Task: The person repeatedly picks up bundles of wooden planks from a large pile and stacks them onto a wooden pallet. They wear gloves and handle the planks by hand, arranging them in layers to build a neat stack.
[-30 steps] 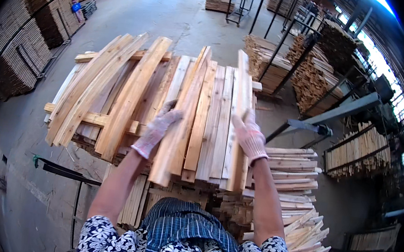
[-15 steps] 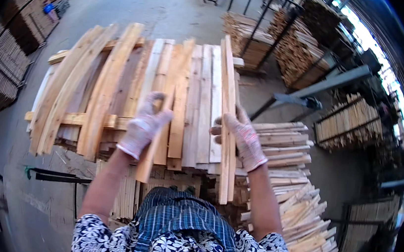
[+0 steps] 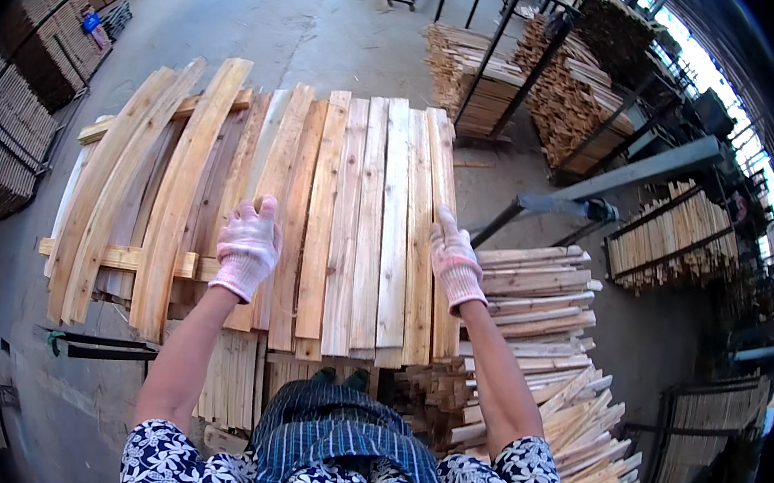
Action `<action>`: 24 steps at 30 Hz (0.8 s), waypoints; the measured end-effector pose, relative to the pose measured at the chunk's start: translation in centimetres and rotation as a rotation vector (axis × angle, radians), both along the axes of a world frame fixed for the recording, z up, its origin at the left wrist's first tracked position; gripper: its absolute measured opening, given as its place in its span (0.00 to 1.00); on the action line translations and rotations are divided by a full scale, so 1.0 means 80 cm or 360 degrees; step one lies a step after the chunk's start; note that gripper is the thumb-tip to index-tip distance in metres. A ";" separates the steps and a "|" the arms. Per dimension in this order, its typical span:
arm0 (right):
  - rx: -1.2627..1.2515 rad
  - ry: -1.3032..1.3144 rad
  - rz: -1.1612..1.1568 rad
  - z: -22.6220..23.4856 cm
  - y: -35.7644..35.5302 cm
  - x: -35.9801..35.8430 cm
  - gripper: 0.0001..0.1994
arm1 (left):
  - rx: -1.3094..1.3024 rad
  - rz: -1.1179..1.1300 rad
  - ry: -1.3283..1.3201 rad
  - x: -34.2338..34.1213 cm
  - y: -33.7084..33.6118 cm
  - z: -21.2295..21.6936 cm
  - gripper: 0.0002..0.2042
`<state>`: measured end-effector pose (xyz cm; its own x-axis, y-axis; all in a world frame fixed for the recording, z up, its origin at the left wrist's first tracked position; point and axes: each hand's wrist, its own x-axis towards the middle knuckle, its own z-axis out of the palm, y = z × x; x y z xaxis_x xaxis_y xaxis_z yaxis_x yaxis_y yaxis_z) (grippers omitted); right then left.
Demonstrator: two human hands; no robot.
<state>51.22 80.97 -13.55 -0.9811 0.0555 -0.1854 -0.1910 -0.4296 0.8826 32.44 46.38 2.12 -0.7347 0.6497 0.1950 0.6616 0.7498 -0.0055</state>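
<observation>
A row of long wooden planks (image 3: 346,227) lies side by side in front of me, running away from my body. My gloved left hand (image 3: 251,240) is bent over a slightly slanted wooden plank (image 3: 285,144) at the row's left part, its fingers curled against it. On the outermost right plank (image 3: 438,171) rests my gloved right hand (image 3: 455,257), fingers stretched forward along its outer edge; some of them are hidden. Further left, several loose planks (image 3: 185,190) lie across two wooden crosspieces (image 3: 118,256).
Stacked wood sticks (image 3: 540,283) fan out at my right, down to the lower right. A grey metal beam (image 3: 629,174) juts in beyond them. Timber stacks (image 3: 495,92) and black racks stand at the far right; tall stacks (image 3: 14,123) line the left. Another person (image 3: 94,22) is far left.
Both hands have lowered onto the row. The planks they held raised and tilted now lie among the others, and the row's near ends look more even.
</observation>
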 end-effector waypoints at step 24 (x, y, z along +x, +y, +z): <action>-0.3581 0.1145 0.0141 0.203 -0.229 -0.126 0.24 | 0.0492 0.0266 -0.0092 -0.213 -0.418 0.179 0.24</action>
